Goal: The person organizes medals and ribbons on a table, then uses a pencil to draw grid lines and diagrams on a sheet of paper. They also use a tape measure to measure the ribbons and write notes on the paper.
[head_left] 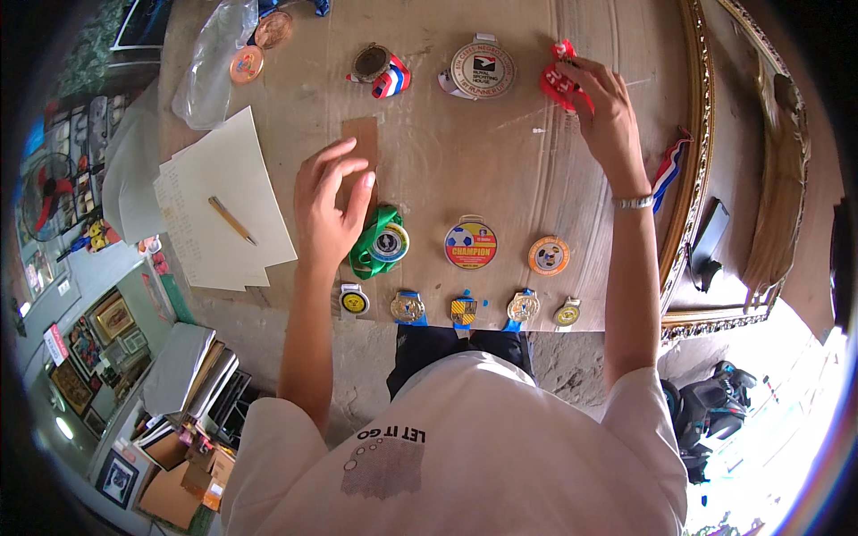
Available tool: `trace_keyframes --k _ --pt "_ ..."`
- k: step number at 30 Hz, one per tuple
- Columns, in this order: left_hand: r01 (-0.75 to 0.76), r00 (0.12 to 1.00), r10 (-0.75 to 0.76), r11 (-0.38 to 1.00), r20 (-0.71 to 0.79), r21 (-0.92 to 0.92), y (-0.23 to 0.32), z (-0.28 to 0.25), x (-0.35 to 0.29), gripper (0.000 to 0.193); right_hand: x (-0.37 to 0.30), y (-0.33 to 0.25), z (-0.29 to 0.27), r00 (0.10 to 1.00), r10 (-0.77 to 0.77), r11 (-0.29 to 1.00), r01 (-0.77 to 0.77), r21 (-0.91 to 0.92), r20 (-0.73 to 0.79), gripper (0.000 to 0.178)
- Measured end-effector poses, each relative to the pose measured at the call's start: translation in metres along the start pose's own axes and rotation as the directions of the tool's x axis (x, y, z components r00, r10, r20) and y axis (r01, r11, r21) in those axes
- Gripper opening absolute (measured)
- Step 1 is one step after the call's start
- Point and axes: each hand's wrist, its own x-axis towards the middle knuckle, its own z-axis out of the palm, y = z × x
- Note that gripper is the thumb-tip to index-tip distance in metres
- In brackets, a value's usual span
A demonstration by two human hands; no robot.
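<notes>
At the far right of the table, my right hand [608, 112] pinches a bundled red ribbon [560, 82] with white print; any medal in it is hidden. My left hand [329, 192] hovers with fingers curled and apart, holding nothing. Closest to it is a round medal with a green ribbon [365, 261]. Right of that lie a round champion medal [471, 244] and an orange-rimmed medal [549, 255]. A large silver medal [483, 70] and a dark medal [370, 63] with a red, white and blue ribbon lie at the far side.
Along the near edge sit several small medals [408, 307]. To the left are paper sheets [228, 170] with a pen [231, 221], a clear plastic bag [207, 85] and a copper medal [247, 64]. An ornate gold frame [702, 107] borders the right side. A tricolour ribbon [667, 177] lies beside it.
</notes>
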Motion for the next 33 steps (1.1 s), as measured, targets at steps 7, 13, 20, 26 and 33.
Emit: trace_keyframes --k 7,13,20,26,33 --pt "-0.014 0.964 0.013 1.000 0.266 0.000 0.011 -0.022 -0.054 0.041 -0.030 -0.039 -0.025 0.999 0.025 0.992 -0.027 -0.122 -0.020 0.053" --pt "-0.098 0.952 0.068 0.991 0.299 0.089 0.008 0.003 -0.099 0.040 -0.137 -0.151 -0.005 0.879 -0.055 0.994 0.003 0.109 0.474 0.074" --pt "-0.105 0.977 0.098 0.994 0.190 0.027 -0.011 0.014 -0.044 0.034 -0.106 -0.135 0.019 0.936 -0.029 0.991 -0.019 0.133 0.350 0.065" --pt "-0.186 0.960 0.162 0.979 0.226 0.088 -0.025 0.007 -0.017 0.036 -0.094 -0.123 -0.007 0.946 0.016 0.993 -0.052 0.104 0.322 0.076" --pt "-0.135 0.976 0.120 0.989 0.184 0.068 -0.027 0.010 -0.034 0.034 -0.182 -0.106 -0.046 0.903 0.216 0.976 -0.208 -0.063 0.370 0.067"
